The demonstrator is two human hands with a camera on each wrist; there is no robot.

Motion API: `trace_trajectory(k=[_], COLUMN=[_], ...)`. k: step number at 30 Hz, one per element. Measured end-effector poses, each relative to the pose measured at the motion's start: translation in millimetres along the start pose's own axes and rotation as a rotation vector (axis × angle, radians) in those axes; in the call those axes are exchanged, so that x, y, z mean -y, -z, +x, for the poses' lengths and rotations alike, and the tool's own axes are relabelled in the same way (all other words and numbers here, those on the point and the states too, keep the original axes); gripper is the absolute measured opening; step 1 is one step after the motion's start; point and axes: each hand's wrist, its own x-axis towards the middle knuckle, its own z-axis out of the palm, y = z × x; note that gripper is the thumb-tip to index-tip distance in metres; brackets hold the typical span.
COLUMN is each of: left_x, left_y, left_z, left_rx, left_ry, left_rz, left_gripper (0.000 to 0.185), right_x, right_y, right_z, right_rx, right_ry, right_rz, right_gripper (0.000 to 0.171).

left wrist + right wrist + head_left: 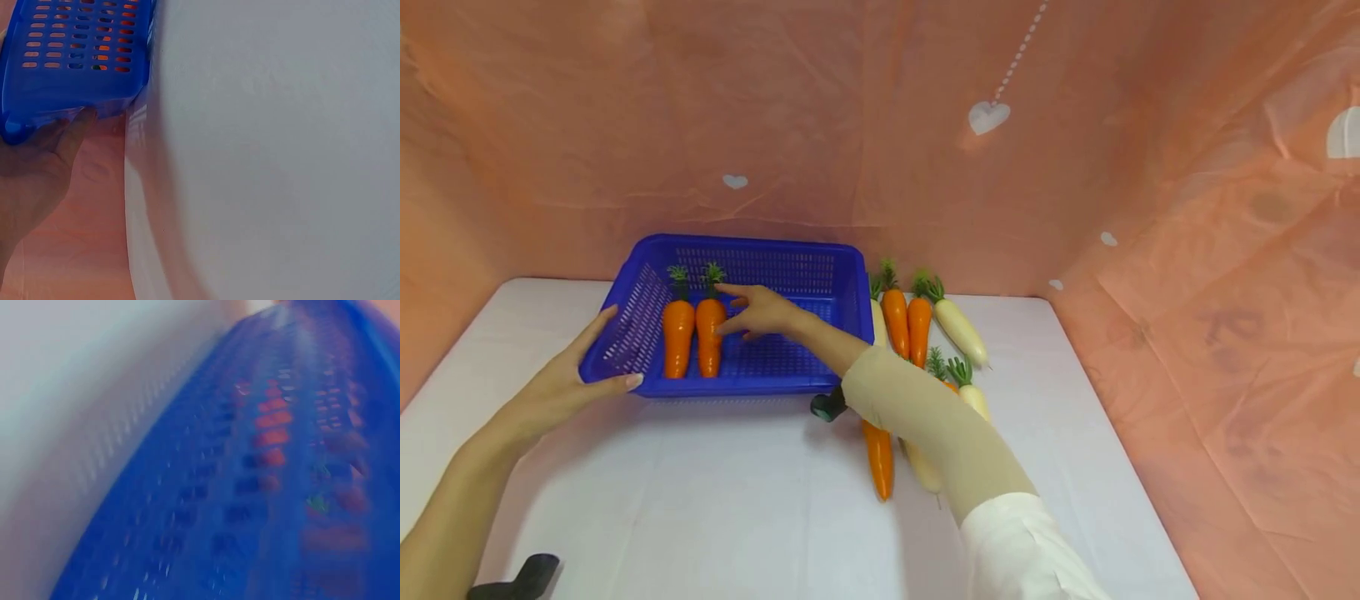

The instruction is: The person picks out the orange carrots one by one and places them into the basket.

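A blue plastic basket (775,385) with slotted walls sits toward the back of the table. Inside, at its left end, two orange carrots (678,337) with green tops lie side by side. My left hand (561,379) grips the basket's near left corner, thumb on the front rim and fingers along the left side; the left wrist view has this hand (37,181) at the rim too. Over the basket, my right hand (762,312) has its fingers spread beside the right-hand carrot (710,333), with nothing held. Whether it touches that carrot, I cannot tell. The right wrist view is blurred by motion.
Right of the basket lie several more carrots (895,321) and white radishes (961,332), partly hidden by my right forearm. A dark object (520,579) shows at the lower left. Orange cloth with white hearts hangs behind and beside the white table (722,492).
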Motion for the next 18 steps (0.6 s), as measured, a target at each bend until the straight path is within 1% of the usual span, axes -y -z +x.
trace_trajectory(k=[3,7,9,13,18], left_x=[-0.9,-1.1,-0.8,0.0,0.7], left_y=[1.2,1.6,0.9,-0.4,-1.1], left_z=[0.9,1.5,1.7,1.5,0.8], left_rx=[0.012,0.022,0.02,0.007,-0.009], left_ry=[0.02,0.042,0.041,0.028,0.017], left_rz=[0.007,0.004,-0.001,-0.01,-0.01], left_gripper=[0.101,0.101,0.101,0.101,0.101], right_x=[-5,-12,-14,-16,-20], right_y=[15,30,36,47,57], right_z=[-14,-38,-51,-75,-99], right_rx=[0.016,-0.009,-0.03,-0.06,-0.099], right_ry=[0.069,0.149,0.181,0.207,0.232], right_rz=[-0.002,-0.012,-0.011,-0.014,-0.051], right_gripper=[0.074,0.068,0.065,0.061,0.059])
